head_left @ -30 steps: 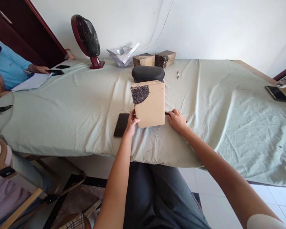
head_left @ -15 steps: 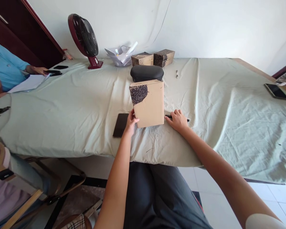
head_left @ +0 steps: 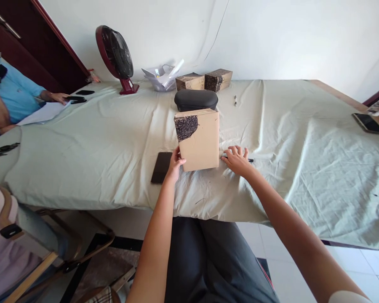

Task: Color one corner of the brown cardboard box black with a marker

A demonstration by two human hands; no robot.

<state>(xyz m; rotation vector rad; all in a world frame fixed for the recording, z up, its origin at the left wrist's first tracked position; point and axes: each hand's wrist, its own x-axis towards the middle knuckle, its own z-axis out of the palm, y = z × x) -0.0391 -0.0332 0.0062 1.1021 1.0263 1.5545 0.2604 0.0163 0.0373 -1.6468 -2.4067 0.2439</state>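
Covering wooden table (head_left: 344,98): pale green cloth (head_left: 113,155). Tan rectangular cardboard box (head_left: 204,143) with black-scribbled corner is between left hand (head_left: 176,165), gripping its lower left edge, and right hand (head_left: 236,161), apart from box, spread open over slim black pen (head_left: 250,160).

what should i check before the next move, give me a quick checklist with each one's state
1. Left hand holding the cardboard box: ok, thumb on the front at the lower left edge.
2. Right hand closed around the black pen: not ok, its fingers are spread over it.
3. Scribbled patch uncovered: ok, at the box's upper left corner.
4. Box's underside resting on the cloth: cannot tell from this angle.
5. Phone well away from the left hand: not ok, it lies right beside it.
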